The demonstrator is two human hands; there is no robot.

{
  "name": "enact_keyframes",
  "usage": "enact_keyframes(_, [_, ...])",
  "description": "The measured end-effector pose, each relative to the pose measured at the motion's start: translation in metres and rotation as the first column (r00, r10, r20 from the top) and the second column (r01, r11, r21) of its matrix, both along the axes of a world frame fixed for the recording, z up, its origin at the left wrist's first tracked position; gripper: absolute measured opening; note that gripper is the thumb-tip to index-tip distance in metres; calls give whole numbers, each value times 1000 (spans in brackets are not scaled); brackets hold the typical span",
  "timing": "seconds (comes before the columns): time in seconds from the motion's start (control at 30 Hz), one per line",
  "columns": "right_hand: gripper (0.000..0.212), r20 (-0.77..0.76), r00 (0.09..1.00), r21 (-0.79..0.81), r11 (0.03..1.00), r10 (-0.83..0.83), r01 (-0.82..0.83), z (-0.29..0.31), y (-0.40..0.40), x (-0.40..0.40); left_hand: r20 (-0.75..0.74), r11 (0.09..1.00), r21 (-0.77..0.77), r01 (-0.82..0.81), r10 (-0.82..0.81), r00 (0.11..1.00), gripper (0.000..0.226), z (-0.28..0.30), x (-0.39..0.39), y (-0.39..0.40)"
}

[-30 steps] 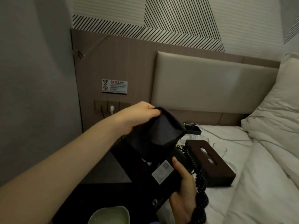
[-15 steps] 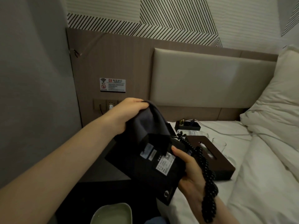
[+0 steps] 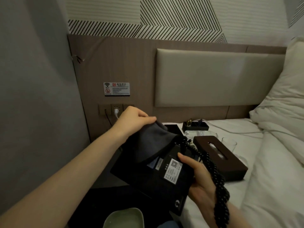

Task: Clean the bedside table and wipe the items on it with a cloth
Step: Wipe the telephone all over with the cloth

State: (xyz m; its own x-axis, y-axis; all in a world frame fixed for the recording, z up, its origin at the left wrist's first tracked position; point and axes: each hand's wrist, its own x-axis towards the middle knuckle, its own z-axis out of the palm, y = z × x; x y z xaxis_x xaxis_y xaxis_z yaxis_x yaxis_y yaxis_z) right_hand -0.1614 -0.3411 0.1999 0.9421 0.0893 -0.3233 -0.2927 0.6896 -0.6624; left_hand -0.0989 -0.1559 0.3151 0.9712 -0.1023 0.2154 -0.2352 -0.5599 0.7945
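Left hand [image 3: 133, 120] pinches the soft, limp cloth [image 3: 152, 143] against the upturned telephone [image 3: 158, 176]. Right hand [image 3: 199, 180] grips its rigid edge; the smooth casing is probably slippery, so hold by the edges.

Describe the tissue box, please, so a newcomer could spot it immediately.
Start at the white bed below the padded headboard. The tissue box lies on the sheet beside the coiled phone cord. It is the long dark-brown box with a slot in its top, bigger than the small black tray behind it.
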Motion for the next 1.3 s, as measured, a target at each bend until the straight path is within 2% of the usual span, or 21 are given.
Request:
enact_keyframes(0.07, [22, 9, 1000, -3, 1000, -7, 7, -2, -1, 0, -150, 950, -306, 61, -112, 982, 20, 7, -5, 0])
enact_keyframes(0.13, [17, 10, 1000, -3, 1000, -17, 17, -2, -3, -1, -163, 929, -368, 41, -108, 981, 15, 6, -4, 2])
enact_keyframes(0.17, [16, 9, 1000, -6, 1000, -20, 20, -1, -3, -2, -132, 947, -322, 10, -55, 990, 13, 2, -2, 5])
enact_keyframes(0.27, [29, -7, 999, -17, 999, -39, 39, 3, -6, -6, 53, 992, -13, -126, 126, 991, 19, -13, 5, 15])
enact_keyframes(0.3, [34, -16, 999, -24, 998, -52, 51, 5, -6, -6, 96, 991, 65, -119, 113, 989, 18, -17, 6, 18])
enact_keyframes(0.4, [41, -26, 998, -27, 998, -55, 55, 9, -8, -8, 186, 969, 247, 30, -78, 979, 24, -28, 9, 23])
enact_keyframes(0.47, [41, -21, 999, -12, 999, -46, 46, 10, -10, -9, 219, 894, 434, 115, -228, 949, 34, -32, 9, 27])
enact_keyframes(0.57, [32, 9, 1000, -7, 1000, -26, 26, 11, -10, -8, 153, 729, 639, 243, -430, 890, 50, -34, 8, 32])
enact_keyframes(0.67, [38, 72, 997, -46, 999, 0, 3, 11, -2, -7, 244, 580, 810, 93, -476, 845, 58, -33, 4, 20])
enact_keyframes(0.73, [42, 91, 996, -66, 998, -14, 20, 9, 9, -4, 318, 507, 862, -23, -506, 802, 59, -36, -3, -3])
enact_keyframes(0.87, [38, 90, 995, -27, 999, -43, 46, 4, 20, 2, 415, 588, 807, -53, -502, 759, 47, -49, -12, -31])
enact_keyframes(1.03, [52, 81, 997, -145, 989, -14, 26, 9, 10, -1, 500, 603, 779, -173, -431, 751, 60, -47, -5, -6])
enact_keyframes(1.2, [59, 36, 999, -145, 989, 0, 5, 7, -8, -3, 619, 613, 710, -346, -310, 721, 45, -48, 8, 35])
enact_keyframes(1.3, [47, 12, 1000, -121, 992, 23, -21, 5, -9, -3, 686, 637, 668, -383, -329, 649, 35, -57, 3, 36])
